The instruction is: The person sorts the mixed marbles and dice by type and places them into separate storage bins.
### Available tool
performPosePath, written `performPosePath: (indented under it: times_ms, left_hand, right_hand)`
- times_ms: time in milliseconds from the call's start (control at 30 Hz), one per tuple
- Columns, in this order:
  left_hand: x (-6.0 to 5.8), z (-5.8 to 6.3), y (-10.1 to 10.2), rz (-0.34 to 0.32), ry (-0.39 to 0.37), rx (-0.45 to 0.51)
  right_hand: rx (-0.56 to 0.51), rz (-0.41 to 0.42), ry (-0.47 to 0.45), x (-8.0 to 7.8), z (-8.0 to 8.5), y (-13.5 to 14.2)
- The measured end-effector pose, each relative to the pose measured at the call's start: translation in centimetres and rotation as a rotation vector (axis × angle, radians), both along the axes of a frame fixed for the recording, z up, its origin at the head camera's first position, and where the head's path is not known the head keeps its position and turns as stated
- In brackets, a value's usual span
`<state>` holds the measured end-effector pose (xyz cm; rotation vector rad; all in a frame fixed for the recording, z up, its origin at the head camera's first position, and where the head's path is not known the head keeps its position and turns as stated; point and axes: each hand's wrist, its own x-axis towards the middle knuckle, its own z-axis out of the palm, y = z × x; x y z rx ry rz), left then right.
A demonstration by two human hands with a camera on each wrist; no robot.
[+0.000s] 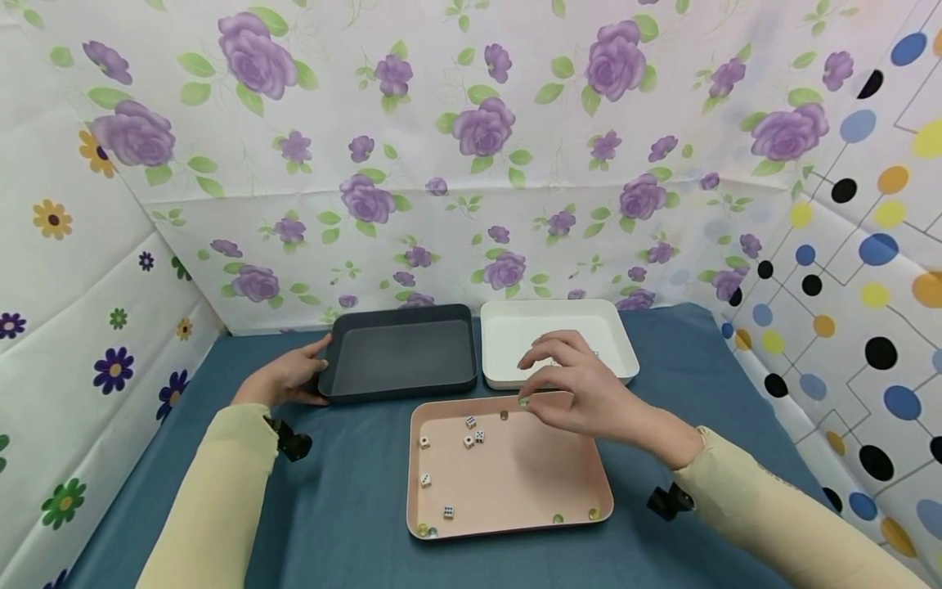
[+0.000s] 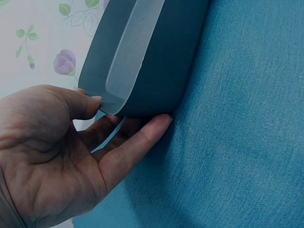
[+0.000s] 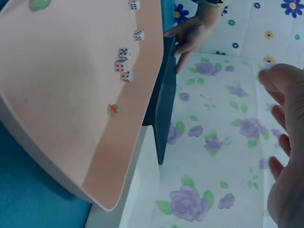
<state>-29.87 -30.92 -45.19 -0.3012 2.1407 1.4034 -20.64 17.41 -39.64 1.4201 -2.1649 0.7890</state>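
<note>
My left hand (image 1: pixel 289 373) holds the left end of a dark grey tray (image 1: pixel 401 393). In the left wrist view the thumb lies at the rim, with the fingers against the outer wall. My right hand (image 1: pixel 577 393) hovers above the far edge of a pink tray (image 1: pixel 508 483), fingers curved. Its thumb and index fingertips pinch a small green glass bead (image 1: pixel 523 402); the right wrist view does not show that bead. Inside the pink tray are several white dice (image 1: pixel 425 480), an amber bead (image 1: pixel 504 415), and several yellowish, green and clear beads (image 1: pixel 558 519).
Behind the right hand stands a white tray (image 1: pixel 625 360) with a few dice in it, partly hidden. A blue cloth (image 1: pixel 346 491) covers the table. Flowered sheets (image 1: pixel 441 204) hang at the back and left, a dotted sheet (image 1: pixel 846 327) at the right.
</note>
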Motion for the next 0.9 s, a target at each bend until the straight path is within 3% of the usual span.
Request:
performPosePath:
  times_ms: [167, 367, 633, 900]
  left_hand:
    - [0.1, -0.1, -0.2, -0.001, 0.003, -0.004]
    - [0.1, 0.0, -0.3, -0.001, 0.001, 0.009]
    - [0.2, 0.0, -0.3, -0.025, 0.003, 0.010]
    - [0.3, 0.1, -0.3, -0.039, 0.013, 0.019]
  right_hand:
    - [-0.141, -0.015, 0.113, -0.2, 1.1, -0.3]
    - [-0.229, -0.018, 0.171, -0.5, 2.8, -0.6]
    - [-0.233, -0.037, 0.180, -1.4, 4.0, -0.9]
    - [-0.203, -0.055, 0.153, -3.6, 4.2, -2.0]
